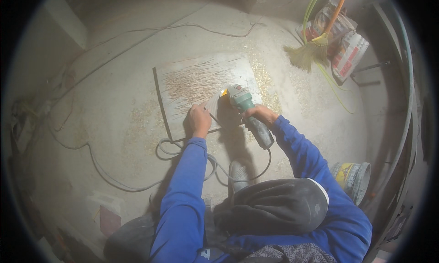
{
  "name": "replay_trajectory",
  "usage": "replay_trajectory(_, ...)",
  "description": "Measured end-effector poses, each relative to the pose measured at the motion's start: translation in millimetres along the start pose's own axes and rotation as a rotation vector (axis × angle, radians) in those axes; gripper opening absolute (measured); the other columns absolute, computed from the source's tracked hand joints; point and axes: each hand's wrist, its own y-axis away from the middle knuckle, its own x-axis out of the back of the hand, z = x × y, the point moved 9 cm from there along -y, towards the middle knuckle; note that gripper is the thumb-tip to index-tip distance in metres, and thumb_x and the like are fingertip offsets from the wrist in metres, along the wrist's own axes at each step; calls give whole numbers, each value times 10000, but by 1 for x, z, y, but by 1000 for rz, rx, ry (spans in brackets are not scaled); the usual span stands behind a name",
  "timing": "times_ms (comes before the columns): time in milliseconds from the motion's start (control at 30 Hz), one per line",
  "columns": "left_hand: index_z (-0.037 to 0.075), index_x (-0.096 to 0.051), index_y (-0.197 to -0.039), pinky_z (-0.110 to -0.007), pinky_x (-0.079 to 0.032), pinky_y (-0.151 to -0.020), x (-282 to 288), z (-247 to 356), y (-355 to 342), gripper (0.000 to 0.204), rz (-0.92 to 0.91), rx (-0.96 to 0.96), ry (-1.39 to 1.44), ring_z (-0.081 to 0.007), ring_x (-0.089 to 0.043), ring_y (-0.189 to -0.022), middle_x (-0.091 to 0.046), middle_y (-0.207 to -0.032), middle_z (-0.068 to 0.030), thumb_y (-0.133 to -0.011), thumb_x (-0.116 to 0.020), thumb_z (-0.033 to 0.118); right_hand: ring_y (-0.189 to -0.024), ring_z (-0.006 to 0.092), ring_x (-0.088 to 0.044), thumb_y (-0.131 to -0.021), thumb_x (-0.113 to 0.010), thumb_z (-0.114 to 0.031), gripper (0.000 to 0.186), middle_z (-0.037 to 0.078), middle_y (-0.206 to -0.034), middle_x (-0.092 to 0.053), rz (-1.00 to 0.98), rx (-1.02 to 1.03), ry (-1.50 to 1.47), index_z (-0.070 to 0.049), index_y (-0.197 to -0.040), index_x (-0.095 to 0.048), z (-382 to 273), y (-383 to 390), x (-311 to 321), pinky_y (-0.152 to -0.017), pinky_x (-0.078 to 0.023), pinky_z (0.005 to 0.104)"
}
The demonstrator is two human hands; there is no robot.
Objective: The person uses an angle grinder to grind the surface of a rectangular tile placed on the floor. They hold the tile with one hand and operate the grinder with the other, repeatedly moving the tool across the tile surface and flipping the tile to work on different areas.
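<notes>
A flat pale slab (178,121), its surface covered with many brown scored lines, lies on the floor in front of me. My right hand (259,114) is wrapped round the body of a green and grey angle grinder (241,97), whose head is over the right part of the slab. Beside the grinder head an orange-yellow patch (224,92) shows. My left hand (200,120) is down at the slab's near part, left of the grinder, fingers curled. Anything pinched in them is too small to make out. A dark shadow falls between the hands.
A grey cord (123,187) loops over the floor near my shoe (239,169). Another cable (196,26) crosses behind the slab. At the far right a straw broom (311,52) leans by paper sacks (350,57). A bucket (352,178) stands by my right elbow.
</notes>
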Motion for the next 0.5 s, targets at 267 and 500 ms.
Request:
replay_trajectory(267,118,-737,-1221,-450,-491,-929,-1,-1,0,359,-15,19,-12,-356,-611,-1100,-622,-1081,-151,-863,-730,91,-779,250,-677,-793,-726,-236,394,138,-974,-681,-22,-49,-91,12,-1093,-660,12,-6,1,-751,-564,386)
replay_trajectory(500,123,-746,-1204,-444,-495,-901,-2,-1,0,350,23,-12,-9,-345,-621,-1043,-622,-1035,-147,-855,-741,97,-789,251,-676,-788,-728,-225,392,128,-979,-678,-26,-80,-108,11,-1094,-661,14,0,0,-756,-568,386)
